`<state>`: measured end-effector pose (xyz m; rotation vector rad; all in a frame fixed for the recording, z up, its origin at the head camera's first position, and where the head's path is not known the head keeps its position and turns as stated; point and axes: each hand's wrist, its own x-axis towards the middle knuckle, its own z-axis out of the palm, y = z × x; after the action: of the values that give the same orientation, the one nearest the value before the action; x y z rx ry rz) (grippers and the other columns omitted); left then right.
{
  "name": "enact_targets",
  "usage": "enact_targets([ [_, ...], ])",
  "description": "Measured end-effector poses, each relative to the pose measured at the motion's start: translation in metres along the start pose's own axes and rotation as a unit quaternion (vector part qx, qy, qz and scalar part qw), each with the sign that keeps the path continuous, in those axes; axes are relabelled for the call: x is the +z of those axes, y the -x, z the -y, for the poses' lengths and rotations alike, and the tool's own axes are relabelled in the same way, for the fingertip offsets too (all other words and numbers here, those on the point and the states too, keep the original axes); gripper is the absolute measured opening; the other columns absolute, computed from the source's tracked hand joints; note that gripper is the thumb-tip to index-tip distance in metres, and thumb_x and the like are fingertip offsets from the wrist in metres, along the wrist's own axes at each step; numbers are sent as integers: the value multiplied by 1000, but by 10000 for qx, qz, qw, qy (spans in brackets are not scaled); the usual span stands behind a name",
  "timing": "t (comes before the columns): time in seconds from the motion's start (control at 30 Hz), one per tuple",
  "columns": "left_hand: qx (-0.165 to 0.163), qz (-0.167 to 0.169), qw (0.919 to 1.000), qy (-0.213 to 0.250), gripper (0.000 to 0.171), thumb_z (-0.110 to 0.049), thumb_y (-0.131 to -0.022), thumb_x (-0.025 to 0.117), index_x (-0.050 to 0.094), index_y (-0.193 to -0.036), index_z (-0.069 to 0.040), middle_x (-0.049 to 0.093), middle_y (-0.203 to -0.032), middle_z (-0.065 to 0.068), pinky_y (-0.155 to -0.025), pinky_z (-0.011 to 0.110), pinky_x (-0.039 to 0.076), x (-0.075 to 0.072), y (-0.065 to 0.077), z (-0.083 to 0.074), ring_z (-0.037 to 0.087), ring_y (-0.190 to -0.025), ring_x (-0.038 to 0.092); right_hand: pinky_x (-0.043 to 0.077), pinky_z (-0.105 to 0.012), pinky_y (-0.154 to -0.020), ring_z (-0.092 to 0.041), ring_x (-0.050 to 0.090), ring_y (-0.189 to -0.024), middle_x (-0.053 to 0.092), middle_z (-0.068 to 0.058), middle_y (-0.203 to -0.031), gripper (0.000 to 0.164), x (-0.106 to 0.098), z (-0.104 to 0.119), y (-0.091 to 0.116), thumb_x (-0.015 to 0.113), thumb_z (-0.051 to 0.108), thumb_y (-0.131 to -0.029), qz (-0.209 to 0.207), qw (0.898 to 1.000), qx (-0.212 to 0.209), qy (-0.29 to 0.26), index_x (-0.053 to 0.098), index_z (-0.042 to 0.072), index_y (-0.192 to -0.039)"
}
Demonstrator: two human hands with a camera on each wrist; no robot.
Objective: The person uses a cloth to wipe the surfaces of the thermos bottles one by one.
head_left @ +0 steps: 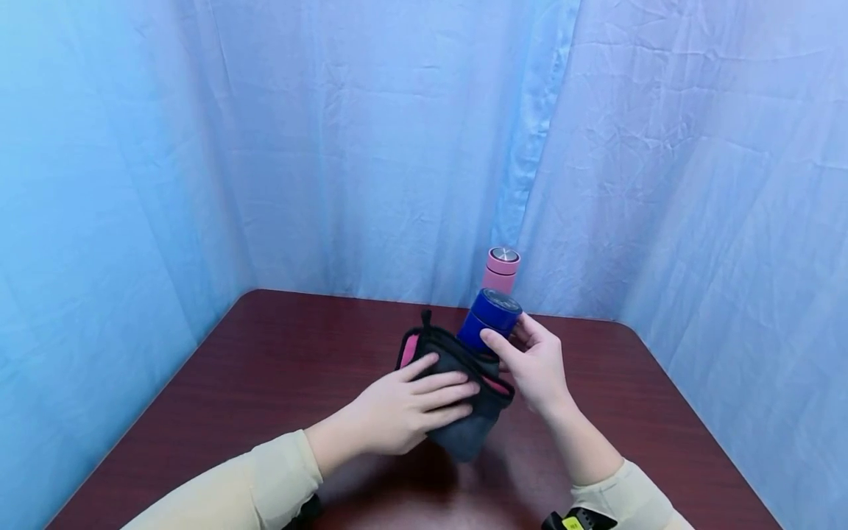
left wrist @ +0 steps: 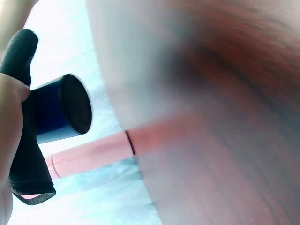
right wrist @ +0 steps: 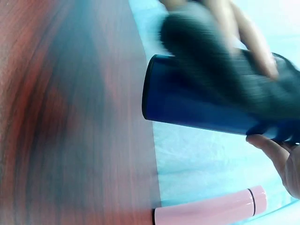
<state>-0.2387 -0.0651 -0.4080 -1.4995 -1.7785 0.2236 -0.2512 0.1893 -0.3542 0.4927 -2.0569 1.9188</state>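
My right hand (head_left: 535, 364) grips a blue vacuum flask (head_left: 489, 320) near its dark-topped lid, thumb on the near side. The flask leans, lid up and to the right, above the table. My left hand (head_left: 424, 405) holds a dark grey cloth (head_left: 467, 438) with black edging, a hanging loop and pink on its other side. The cloth lies over the near side of the flask's body and hides most of it from the head view. In the right wrist view the flask's base (right wrist: 150, 89) sticks out past the blurred cloth (right wrist: 206, 61).
A pink flask (head_left: 500, 271) with a silvery lid top stands upright at the table's far edge, behind the blue one. The dark red wooden table (head_left: 298, 338) has rounded far corners. Light blue curtains (head_left: 397, 147) hang round it. Wrist straps (head_left: 583, 519) show below the sleeves.
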Motion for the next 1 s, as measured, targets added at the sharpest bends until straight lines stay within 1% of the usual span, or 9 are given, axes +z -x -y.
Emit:
enact_targets([
  [0.1, -20, -175, 9997, 195, 52, -28, -90, 64, 63, -141, -18, 43, -158, 6, -118, 54, 26, -2, 1, 2, 23, -149, 33, 61, -48, -65, -30, 73, -96, 72, -15, -117, 47, -1, 0, 0, 80, 20, -91, -53, 10000, -35, -41, 65, 9, -135],
  [0.33, 329, 134, 9983, 462, 51, -23, -89, 63, 64, -141, -19, 45, -157, 4, -119, 51, 26, 2, 18, -3, 19, -148, 34, 61, -47, -65, -29, 73, -97, 71, -17, -117, 48, -4, -2, 1, 80, 20, -91, -91, 9999, 48, -8, 64, 7, -135],
  [0.47, -499, -228, 9949, 850, 61, -20, -84, 64, 58, -145, -14, 42, -158, 10, -117, 51, 31, 4, 20, 5, 26, -148, 34, 61, -48, -66, -30, 73, -94, 72, -17, -114, 46, -2, -9, 3, 80, 17, -91, 39, 9999, 60, -86, 64, 6, -133],
  [0.53, -1127, -287, 9829, 1430, 64, -16, -84, 64, 55, -147, -11, 40, -159, 12, -116, 51, 33, 2, 18, 9, 29, -148, 33, 61, -48, -67, -31, 74, -93, 72, -17, -114, 46, -1, -11, 4, 80, 16, -91, 150, 9998, 52, -111, 65, 7, -133],
  [0.57, -1524, -231, 9704, 1859, 65, -14, -85, 63, 53, -149, -11, 37, -161, 11, -116, 50, 33, 1, 16, 10, 27, -149, 32, 61, -49, -67, -31, 74, -92, 72, -17, -114, 46, 0, -12, 4, 80, 16, -91, 203, 9997, 43, -105, 65, 7, -134],
  [0.63, -2309, -162, 9334, 2744, 62, -11, -91, 61, 50, -152, -11, 33, -163, 7, -114, 47, 36, -1, 12, 9, 24, -148, 33, 61, -47, -67, -30, 74, -92, 72, -16, -115, 46, 1, -14, 5, 79, 17, -92, 308, 9995, -6, -48, 64, 8, -135],
  [0.77, -3569, -190, 8399, 4084, 54, -17, -100, 60, 50, -152, -15, 35, -162, -4, -112, 42, 39, -6, 5, 4, 14, -144, 39, 61, -43, -74, -27, 73, -96, 72, -13, -117, 50, 2, -16, 6, 80, 19, -91, 377, 9988, -174, 273, 64, 12, -137],
  [0.93, -4050, -283, 7788, 4783, 49, -18, -100, 63, 55, -148, -19, 45, -155, -4, -110, 41, 41, -13, 2, -5, 13, -138, 46, 58, -33, -85, -24, 72, -101, 74, -8, -115, 52, 2, -18, 5, 85, 21, -87, 118, 9975, -361, 597, 66, 17, -135],
  [1.0, -4319, -421, 7310, 5265, 49, -19, -101, 62, 54, -150, -22, 48, -153, -5, -109, 39, 43, -15, -1, -10, 13, -136, 49, 57, -32, -87, -23, 72, -102, 74, -8, -114, 51, 3, -18, 5, 85, 20, -86, 44, 9971, -433, 623, 67, 18, -134],
])
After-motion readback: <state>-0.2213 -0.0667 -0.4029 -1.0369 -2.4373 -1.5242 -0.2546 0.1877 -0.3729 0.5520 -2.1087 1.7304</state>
